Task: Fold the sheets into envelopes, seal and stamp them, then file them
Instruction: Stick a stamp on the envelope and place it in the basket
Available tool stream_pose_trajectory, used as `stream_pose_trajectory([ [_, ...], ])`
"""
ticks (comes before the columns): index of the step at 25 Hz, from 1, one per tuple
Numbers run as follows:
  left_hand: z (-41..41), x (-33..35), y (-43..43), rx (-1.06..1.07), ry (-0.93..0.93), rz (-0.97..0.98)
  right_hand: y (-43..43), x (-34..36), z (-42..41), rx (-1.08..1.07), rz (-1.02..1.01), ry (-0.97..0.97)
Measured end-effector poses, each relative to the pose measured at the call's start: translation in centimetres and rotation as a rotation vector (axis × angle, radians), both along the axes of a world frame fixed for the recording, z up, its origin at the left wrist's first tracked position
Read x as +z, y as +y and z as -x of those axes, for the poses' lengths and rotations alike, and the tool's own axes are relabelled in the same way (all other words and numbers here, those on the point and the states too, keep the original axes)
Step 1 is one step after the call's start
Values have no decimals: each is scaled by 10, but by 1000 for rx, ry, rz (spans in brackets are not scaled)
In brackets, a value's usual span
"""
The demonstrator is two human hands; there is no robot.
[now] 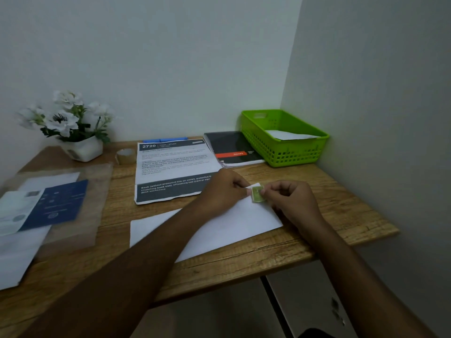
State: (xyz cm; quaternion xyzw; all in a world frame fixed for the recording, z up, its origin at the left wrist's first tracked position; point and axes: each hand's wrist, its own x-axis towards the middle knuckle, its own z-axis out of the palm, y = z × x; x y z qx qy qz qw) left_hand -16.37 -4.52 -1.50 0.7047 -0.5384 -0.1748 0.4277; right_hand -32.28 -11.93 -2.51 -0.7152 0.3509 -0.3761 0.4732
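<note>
Here, at a wooden desk [341, 215] set into a corner of a room, a person's two hands meet over the far right corner of a white envelope [219, 230], which lies flat near the desk's front edge. The left hand [223, 191] and the right hand [291, 198] both have their fingers curled. Each grip pinches one side of a small green stamp [257, 193], the left at its left edge and the right at its right edge. The stamp sits tilted at the envelope's corner, and it cannot be told whether it already lies on the paper. A sliver of white shows just behind it.

In the far right corner of the desk stands a green basket [302, 152], close to the side wall, with a white folded paper [290, 135] inside. Just beside the basket on its left lies a black notebook [229, 145] with an orange band. A printed sheet [170, 167] headed "2720" lies behind the left hand, which covers its near right corner. Past the sheet's far edge is a blue pen [166, 140], and to its left a roll of tape [125, 156] and a white pot of white flowers [83, 150]. At the left edge, blurred, a blue booklet [61, 203] and loose papers [17, 254] lie among clear film
</note>
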Motion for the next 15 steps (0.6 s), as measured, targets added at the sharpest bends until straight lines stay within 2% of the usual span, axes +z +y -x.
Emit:
stream_pose_trajectory([
  [6, -2, 3, 5, 6, 123, 42, 1, 0, 0, 21, 49, 14],
  [15, 4, 4, 6, 7, 132, 50, -1, -6, 0, -38, 169, 33],
])
